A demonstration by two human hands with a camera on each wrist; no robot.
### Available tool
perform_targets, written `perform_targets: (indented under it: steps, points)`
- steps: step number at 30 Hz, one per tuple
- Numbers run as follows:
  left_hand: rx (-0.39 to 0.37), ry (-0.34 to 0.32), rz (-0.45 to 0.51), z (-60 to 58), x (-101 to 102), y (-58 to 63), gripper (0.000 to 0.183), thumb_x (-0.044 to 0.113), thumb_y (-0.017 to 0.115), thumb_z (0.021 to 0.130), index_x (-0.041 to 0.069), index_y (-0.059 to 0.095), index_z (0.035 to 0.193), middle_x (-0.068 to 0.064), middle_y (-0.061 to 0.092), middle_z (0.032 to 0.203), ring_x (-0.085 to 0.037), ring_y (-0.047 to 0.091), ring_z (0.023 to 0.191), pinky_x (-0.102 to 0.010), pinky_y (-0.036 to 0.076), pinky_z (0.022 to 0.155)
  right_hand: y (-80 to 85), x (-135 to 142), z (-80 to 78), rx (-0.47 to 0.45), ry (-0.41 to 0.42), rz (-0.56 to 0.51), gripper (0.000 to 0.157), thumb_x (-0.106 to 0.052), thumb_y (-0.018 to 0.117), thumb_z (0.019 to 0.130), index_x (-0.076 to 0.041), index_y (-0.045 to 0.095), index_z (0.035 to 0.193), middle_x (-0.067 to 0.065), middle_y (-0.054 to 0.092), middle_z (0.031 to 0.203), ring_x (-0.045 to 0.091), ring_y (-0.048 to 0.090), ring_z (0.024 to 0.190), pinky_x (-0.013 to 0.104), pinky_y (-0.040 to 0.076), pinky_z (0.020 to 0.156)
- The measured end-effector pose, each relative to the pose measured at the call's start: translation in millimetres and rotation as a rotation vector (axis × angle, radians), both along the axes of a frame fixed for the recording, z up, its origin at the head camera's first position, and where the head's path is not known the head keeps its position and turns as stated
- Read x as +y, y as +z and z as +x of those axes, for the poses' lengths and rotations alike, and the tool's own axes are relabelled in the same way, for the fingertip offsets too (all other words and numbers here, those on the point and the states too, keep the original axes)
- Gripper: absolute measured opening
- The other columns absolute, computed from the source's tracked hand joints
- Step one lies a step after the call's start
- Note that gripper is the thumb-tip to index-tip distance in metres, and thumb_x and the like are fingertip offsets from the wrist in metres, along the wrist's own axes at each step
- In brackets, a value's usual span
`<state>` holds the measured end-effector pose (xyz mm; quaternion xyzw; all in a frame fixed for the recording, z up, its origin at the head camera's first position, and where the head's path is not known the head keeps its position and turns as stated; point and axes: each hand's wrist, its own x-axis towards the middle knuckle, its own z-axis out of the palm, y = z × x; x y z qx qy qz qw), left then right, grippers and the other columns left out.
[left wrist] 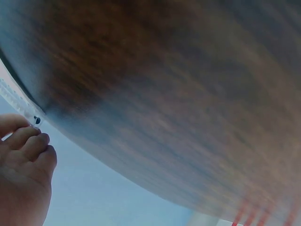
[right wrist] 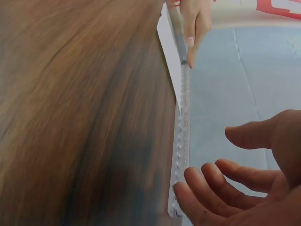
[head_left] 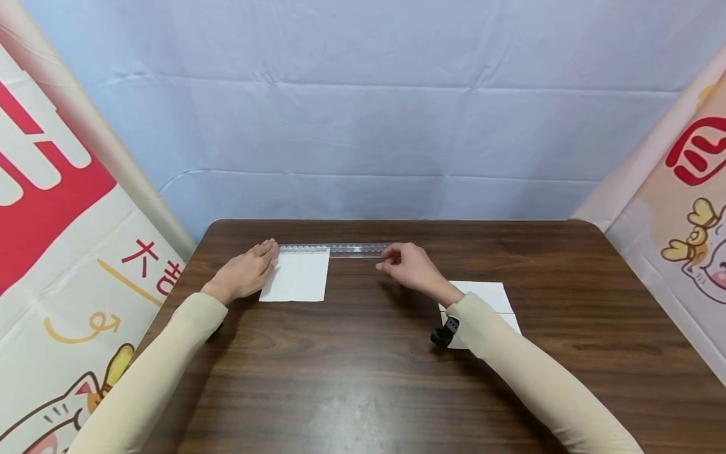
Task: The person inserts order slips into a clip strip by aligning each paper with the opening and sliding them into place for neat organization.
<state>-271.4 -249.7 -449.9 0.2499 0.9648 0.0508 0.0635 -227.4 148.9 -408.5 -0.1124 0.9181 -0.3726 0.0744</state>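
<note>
A clear plastic ruler [head_left: 356,248] lies along the table's far side, its left half over the top edge of a square white sheet of paper [head_left: 295,277]. At the ruler's left end, my left hand [head_left: 247,271] rests with fingers stretched forward; its fingertips touch that end in the right wrist view. My right hand [head_left: 412,268] hovers by the ruler's right end. In the right wrist view, its thumb [right wrist: 249,134] stands apart from the loosely bent fingers [right wrist: 207,190], with nothing between them. One fingertip appears close to the ruler; contact is unclear.
More white paper [head_left: 482,296] lies on the right, partly hidden under my right forearm, with a dark line across it. The brown wooden table [head_left: 340,372] ends just beyond the ruler. Behind it hangs a pale blue cloth [head_left: 368,126], with printed cloths at both sides.
</note>
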Motion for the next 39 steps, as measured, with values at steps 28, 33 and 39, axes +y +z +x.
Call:
perform_targets:
  steps: [28, 33, 39]
  points:
    - [-0.008, -0.009, -0.002, -0.5, 0.4, 2.8, 0.061, 0.032, 0.031, 0.117, -0.005, 0.025, 0.165, -0.026, 0.021, 0.174, -0.043, 0.022, 0.162, -0.059, 0.027, 0.130, 5.3, 91.2, 42.8, 0.181, 0.163, 0.300, 0.061, -0.038, 0.078, 0.096, 0.000, 0.063, 0.141, 0.021, 0.066, 0.138, 0.040, 0.067, 0.123, 0.057, 0.057, 0.098]
    - [-0.004, -0.009, -0.008, -1.0, -0.6, 3.5, 0.061, 0.032, 0.031, 0.117, -0.005, 0.026, 0.165, -0.026, 0.021, 0.174, -0.043, 0.023, 0.162, -0.059, 0.027, 0.130, 4.8, 106.5, 49.1, 0.184, 0.171, 0.342, 0.063, -0.038, 0.078, 0.096, 0.002, 0.062, 0.142, 0.022, 0.065, 0.142, 0.043, 0.063, 0.131, 0.060, 0.054, 0.105]
    - [-0.016, -0.008, -0.006, -0.1, -0.5, 3.8, 0.061, 0.032, 0.031, 0.117, -0.005, 0.025, 0.165, -0.025, 0.021, 0.174, -0.043, 0.022, 0.162, -0.059, 0.027, 0.131, -2.8, 122.6, 56.7, 0.177, 0.194, 0.382, 0.068, -0.032, 0.078, 0.096, 0.006, 0.055, 0.148, 0.026, 0.061, 0.148, 0.045, 0.060, 0.136, 0.060, 0.053, 0.109]
